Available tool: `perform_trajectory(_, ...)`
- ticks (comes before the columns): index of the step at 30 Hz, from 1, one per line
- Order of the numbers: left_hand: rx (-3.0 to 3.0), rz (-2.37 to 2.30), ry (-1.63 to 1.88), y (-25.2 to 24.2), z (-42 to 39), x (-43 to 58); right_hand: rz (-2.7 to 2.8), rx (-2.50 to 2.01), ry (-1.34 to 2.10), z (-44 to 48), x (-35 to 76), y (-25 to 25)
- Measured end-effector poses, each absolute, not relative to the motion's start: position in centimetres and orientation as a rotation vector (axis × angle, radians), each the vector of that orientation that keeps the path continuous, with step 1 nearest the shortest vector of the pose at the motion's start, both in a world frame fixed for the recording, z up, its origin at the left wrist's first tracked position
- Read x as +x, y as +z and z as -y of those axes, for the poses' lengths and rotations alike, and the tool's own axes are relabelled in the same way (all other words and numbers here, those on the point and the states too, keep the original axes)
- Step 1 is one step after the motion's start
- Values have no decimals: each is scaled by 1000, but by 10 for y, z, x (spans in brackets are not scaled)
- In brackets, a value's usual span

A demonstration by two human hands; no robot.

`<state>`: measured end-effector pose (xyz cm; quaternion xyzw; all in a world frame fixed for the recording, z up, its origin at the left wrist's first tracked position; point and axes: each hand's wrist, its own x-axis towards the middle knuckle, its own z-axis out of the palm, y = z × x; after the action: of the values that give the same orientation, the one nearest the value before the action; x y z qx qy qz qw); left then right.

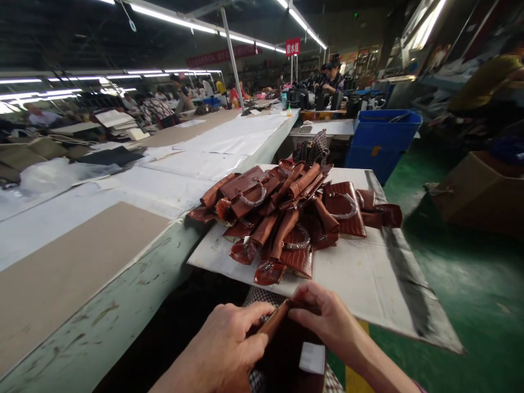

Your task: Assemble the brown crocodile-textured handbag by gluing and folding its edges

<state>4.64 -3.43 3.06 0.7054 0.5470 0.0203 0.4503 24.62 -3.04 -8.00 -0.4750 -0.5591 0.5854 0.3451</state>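
Left hand [229, 338] and right hand [327, 315]: both pinching the edge of a brown piece [284, 352] between them. Apparent step: edge handling; next move likely needs steady grip. Beyond hands: piled bags [297, 256].

On the white board [364, 281], brown bags [286, 218] bar the middle and jut past the left edge; one reaches the right edge. Before the near edge, the right hand [327, 316] and a dark brown piece [282, 355] intrude — the near right corner offers free passage.

red sign [293, 47]: 胶水组 | red banner [223, 55]: blurred | label [312, 358] on brown piece [285, 345]: illegible
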Motion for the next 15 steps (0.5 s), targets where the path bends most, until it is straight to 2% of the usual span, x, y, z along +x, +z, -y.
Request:
perform_trajectory(5,1856,-1343,18,24,33,53,1502,-1380,1334,42,260,-70)
perform_trajectory(15,2026,-1343,132,15,38,56,1649,-1326,513,58,254,-64)
